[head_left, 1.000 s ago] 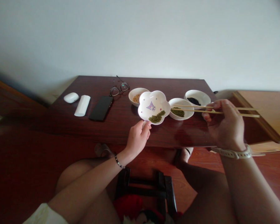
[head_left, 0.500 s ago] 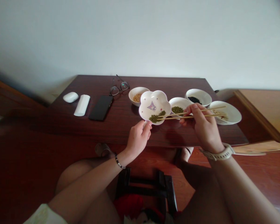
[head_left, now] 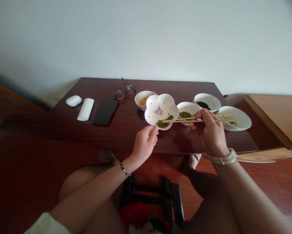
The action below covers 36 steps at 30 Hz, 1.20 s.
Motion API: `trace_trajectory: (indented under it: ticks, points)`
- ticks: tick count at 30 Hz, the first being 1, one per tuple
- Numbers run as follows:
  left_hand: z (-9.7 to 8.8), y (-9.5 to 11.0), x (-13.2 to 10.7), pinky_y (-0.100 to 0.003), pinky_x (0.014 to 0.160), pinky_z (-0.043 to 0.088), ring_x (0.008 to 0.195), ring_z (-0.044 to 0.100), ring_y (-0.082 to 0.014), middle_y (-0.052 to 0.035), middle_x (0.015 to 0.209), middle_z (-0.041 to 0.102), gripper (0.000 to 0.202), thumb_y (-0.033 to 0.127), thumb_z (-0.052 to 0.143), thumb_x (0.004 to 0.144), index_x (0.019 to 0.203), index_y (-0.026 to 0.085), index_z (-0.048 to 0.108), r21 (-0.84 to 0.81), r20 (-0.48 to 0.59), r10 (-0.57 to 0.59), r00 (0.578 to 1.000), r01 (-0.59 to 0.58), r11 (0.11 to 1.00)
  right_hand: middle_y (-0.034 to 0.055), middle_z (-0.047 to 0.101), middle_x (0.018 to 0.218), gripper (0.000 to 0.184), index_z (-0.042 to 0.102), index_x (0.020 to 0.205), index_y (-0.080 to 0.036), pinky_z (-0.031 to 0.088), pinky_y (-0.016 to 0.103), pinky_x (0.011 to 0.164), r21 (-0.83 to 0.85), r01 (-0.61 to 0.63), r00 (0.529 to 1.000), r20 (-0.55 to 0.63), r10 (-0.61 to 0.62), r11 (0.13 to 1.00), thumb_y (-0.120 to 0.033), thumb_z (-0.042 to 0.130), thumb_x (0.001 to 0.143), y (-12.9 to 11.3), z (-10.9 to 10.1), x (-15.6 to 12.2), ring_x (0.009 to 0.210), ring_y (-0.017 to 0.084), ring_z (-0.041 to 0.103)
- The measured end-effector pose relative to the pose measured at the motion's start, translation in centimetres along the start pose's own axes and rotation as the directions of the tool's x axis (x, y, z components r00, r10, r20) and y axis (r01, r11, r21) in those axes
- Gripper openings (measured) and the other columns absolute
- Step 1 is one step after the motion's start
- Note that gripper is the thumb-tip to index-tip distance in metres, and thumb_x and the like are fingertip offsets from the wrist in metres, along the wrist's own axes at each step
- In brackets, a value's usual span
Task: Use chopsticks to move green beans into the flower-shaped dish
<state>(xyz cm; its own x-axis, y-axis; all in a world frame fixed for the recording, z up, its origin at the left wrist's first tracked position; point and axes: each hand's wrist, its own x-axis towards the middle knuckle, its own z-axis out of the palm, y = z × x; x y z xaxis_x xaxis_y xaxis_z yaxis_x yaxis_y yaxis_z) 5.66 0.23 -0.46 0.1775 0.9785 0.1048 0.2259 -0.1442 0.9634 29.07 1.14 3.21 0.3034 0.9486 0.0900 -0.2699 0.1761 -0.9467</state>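
Observation:
My left hand [head_left: 146, 141] grips the short handle of a white flower-shaped bowl [head_left: 152, 105] and holds it tilted toward me above the table. Small green beans [head_left: 162, 123] lie along its lower side, below a printed cartoon figure. My right hand [head_left: 211, 131] is closed around a pair of wooden chopsticks [head_left: 182, 120]; their tips meet among those beans. Behind the chopsticks stands a white bowl [head_left: 184, 104] with more green beans [head_left: 184, 115]. Whether a bean is pinched between the tips is too small to tell.
A bowl of yellowish beans [head_left: 143, 102], a bowl of black beans [head_left: 203, 105] and a bowl of pale pieces [head_left: 230, 121] stand on the dark table [head_left: 146, 143]. Leftward lie glasses [head_left: 125, 92], a phone [head_left: 105, 112], a white cylinder [head_left: 85, 109] and a white rounded case [head_left: 73, 100]. A wooden cabinet [head_left: 274, 110] is at right.
The chopstick tips have closed together and shifted slightly left among the beans. My right hand has moved a little left. The flower-shaped bowl has stayed nearly still.

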Motion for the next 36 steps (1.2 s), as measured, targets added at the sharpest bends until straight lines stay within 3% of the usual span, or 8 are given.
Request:
trace_trajectory:
  ticks: [10, 30, 33, 36]
  points:
    - [0.0, 0.0, 0.0, -0.022, 0.047, 0.036, 0.046, 0.049, -0.0093, 0.0056, 0.056, 0.052, 0.042, 0.053, 0.049, 0.109, 0.085, 0.020, 0.058, 0.016, -0.008, -0.003, 1.000, 0.003, 1.000, -0.0012, 0.063, 0.074, 0.035, 0.062, 0.080, -0.019, 0.053, 0.018, 0.050, -0.016, -0.106, 0.991, 0.083, 0.107, 0.994, -0.048, 0.076, 0.094, -0.1, 0.2, -0.2, 0.055, 0.009, 0.064]
    - [-0.1, 0.0, 0.0, -0.023, 0.045, 0.036, 0.045, 0.048, -0.0092, 0.0054, 0.055, 0.053, 0.041, 0.052, 0.051, 0.108, 0.083, 0.021, 0.058, -0.007, -0.001, -0.002, 1.000, 0.002, 1.000, -0.0010, 0.059, 0.078, 0.034, 0.062, 0.078, -0.019, 0.050, 0.017, 0.048, 0.105, -0.041, 0.999, 0.037, 0.037, 0.994, -0.044, 0.079, 0.092, -0.1, 0.2, -0.1, 0.059, 0.009, 0.062]
    - [-0.1, 0.0, 0.0, -0.022, 0.045, 0.036, 0.045, 0.048, -0.0091, 0.0054, 0.056, 0.053, 0.040, 0.052, 0.051, 0.108, 0.084, 0.021, 0.058, -0.005, 0.000, -0.008, 1.000, 0.008, 1.000, -0.0012, 0.058, 0.079, 0.028, 0.063, 0.079, -0.019, 0.050, 0.017, 0.048, 0.128, -0.009, 1.000, 0.006, 0.008, 0.992, -0.038, 0.077, 0.094, -0.9, -0.5, 0.4, 0.060, 0.009, 0.061]
    - [-0.1, 0.1, 0.1, -0.022, 0.045, 0.035, 0.045, 0.048, -0.0089, 0.0058, 0.055, 0.052, 0.041, 0.053, 0.051, 0.108, 0.084, 0.021, 0.058, -0.004, -0.005, -0.015, 1.000, 0.015, 1.000, -0.0022, 0.056, 0.078, 0.025, 0.063, 0.075, -0.019, 0.049, 0.017, 0.047, 0.175, 0.115, 0.988, -0.118, -0.095, 0.978, -0.029, 0.073, 0.095, -2.0, -2.0, 1.5, 0.061, 0.008, 0.058]
